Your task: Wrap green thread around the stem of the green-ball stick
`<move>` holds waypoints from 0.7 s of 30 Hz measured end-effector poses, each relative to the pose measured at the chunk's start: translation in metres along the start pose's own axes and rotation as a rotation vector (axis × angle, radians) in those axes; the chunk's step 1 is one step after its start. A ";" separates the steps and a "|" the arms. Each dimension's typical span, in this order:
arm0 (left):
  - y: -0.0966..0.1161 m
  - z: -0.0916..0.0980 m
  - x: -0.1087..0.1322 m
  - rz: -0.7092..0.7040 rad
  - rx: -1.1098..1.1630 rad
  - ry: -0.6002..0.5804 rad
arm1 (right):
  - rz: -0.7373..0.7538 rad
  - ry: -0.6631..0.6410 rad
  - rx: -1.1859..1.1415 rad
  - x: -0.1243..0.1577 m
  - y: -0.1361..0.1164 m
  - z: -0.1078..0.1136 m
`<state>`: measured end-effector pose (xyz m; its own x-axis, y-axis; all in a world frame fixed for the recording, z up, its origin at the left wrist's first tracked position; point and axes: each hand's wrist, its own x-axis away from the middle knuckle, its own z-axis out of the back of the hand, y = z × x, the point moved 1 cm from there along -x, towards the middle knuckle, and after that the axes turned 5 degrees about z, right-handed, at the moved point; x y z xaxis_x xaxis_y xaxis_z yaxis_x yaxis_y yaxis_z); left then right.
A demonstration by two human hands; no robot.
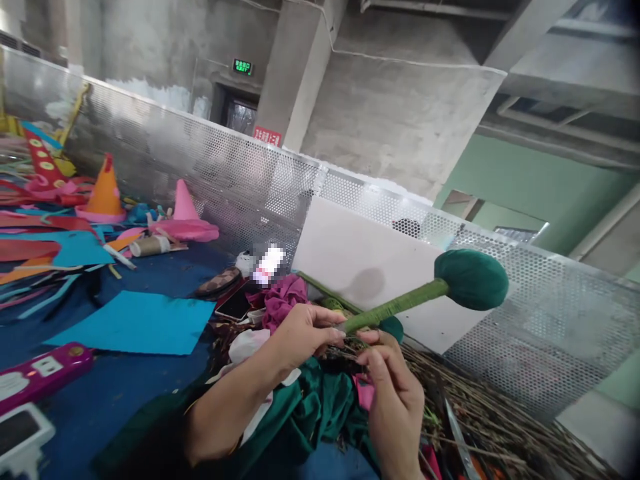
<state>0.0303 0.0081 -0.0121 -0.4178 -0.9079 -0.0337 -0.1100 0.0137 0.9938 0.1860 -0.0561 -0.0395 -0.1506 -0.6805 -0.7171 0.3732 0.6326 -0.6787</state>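
Observation:
I hold a green-wrapped stick [395, 305] that ends in a dark green padded velvet ball [471, 279] and points up to the right. My left hand [306, 331] pinches the lower end of the stick. My right hand [395, 393] is closed at the same end from below, fingertips against the wrapping. Under my hands lie dark green cloth [320, 408], a purple fabric piece [283, 298] and a heap of thin brown twigs [490, 417].
A perforated metal screen [210, 160] borders the blue worktable [110, 393], with a white board [370, 260] leaning on it. Blue felt sheet [140, 323], orange cone [105, 190], pink cone [185, 203], tape roll [150, 246], phone [237, 303] and purple power strip [43, 372] lie to the left.

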 end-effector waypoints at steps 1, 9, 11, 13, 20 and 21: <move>0.000 -0.002 0.000 0.011 0.015 0.000 | 0.000 0.072 -0.105 0.002 0.000 -0.003; 0.004 -0.016 0.004 0.088 0.078 0.021 | -0.088 0.139 -0.695 0.007 -0.003 -0.026; 0.002 -0.018 0.004 0.088 0.046 0.041 | -0.090 0.152 -0.648 0.009 -0.002 -0.026; 0.000 -0.021 0.004 0.090 0.027 0.060 | -0.063 0.204 -0.520 0.014 0.000 -0.025; -0.009 -0.025 0.000 0.062 -0.055 0.101 | -0.006 0.253 -0.109 0.026 0.008 -0.024; -0.011 -0.025 -0.001 0.050 -0.070 0.099 | 0.001 0.241 -0.075 0.026 0.007 -0.025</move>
<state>0.0540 -0.0015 -0.0203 -0.3300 -0.9437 0.0237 -0.0260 0.0341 0.9991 0.1622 -0.0605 -0.0670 -0.3676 -0.5780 -0.7285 0.3062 0.6645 -0.6817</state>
